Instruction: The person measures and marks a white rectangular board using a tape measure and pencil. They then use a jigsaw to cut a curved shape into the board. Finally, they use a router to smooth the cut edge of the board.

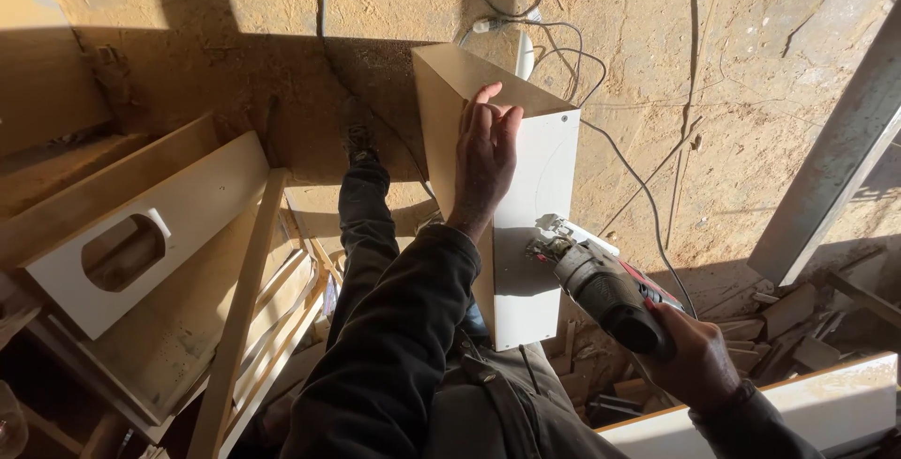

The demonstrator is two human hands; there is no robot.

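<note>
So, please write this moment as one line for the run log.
left hand: flat on white panel, steadying | right hand: gripping power drill, tip at panel face | floor: sawdust, cables

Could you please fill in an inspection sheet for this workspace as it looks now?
Surface: dusty floor, half in sun.
Job's things: white panel piece stood upright; power drill against its face.
Clutter: wood offcuts; white board with oval cutout; wooden slats.
Grippers: left hand steadies the panel; right hand grips the drill.
Cables: cords trail across the floor.
Surroundings: grey beam at right.
</note>
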